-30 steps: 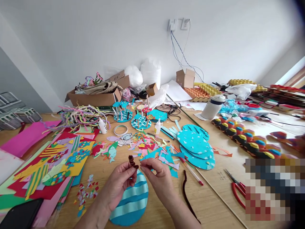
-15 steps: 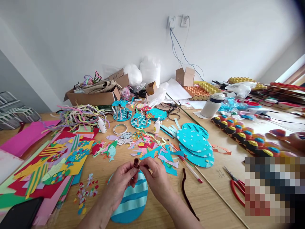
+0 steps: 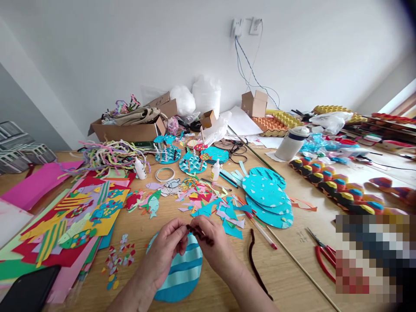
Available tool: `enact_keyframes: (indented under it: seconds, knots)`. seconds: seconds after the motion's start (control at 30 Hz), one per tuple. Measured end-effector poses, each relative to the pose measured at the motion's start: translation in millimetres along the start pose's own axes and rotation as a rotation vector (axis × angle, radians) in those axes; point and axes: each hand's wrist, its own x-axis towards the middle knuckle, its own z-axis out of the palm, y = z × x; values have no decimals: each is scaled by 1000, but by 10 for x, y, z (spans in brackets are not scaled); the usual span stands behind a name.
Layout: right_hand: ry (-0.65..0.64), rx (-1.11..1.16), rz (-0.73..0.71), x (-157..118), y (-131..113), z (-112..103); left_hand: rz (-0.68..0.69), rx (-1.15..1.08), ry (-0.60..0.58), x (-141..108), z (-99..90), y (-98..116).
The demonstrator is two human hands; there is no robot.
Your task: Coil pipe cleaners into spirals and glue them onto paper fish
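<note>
A coiled dark brown pipe cleaner [image 3: 203, 236] is held between both hands. My left hand [image 3: 169, 242] pinches one end of it. The fingers of my right hand [image 3: 212, 242] are closed round the coil, which shows over their backs. Beneath the hands lies a round blue disc [image 3: 182, 273] with lighter wavy paper strips across it. A second brown pipe cleaner [image 3: 256, 268], slightly curved, rests on the table to the right of my right hand.
Paper scraps [image 3: 227, 212], blue discs [image 3: 266, 190] and a glue bottle [image 3: 215, 170] lie beyond the hands. Red-handled scissors [image 3: 325, 255] and a thin stick [image 3: 299, 264] are at right. Coloured sheets [image 3: 71, 216] and a black phone [image 3: 30, 288] are at left.
The brown coil, earlier upright and compact at my left fingertips, now stretches rightward across my right hand. At the far right, a person's hand has gone from the painted egg-carton piece.
</note>
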Motion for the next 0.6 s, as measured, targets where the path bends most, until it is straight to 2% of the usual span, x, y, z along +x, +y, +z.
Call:
enact_keyframes:
  seconds: [0.17, 0.4, 0.6]
  knots:
    - [34, -13, -9, -3, 20, 25, 28, 22, 11, -14, 31, -38]
    - [67, 39, -82, 21, 0, -1, 15, 1, -12, 27, -21, -92]
    - [102, -100, -156, -5, 24, 35, 16, -11, 14, 34, -23, -105]
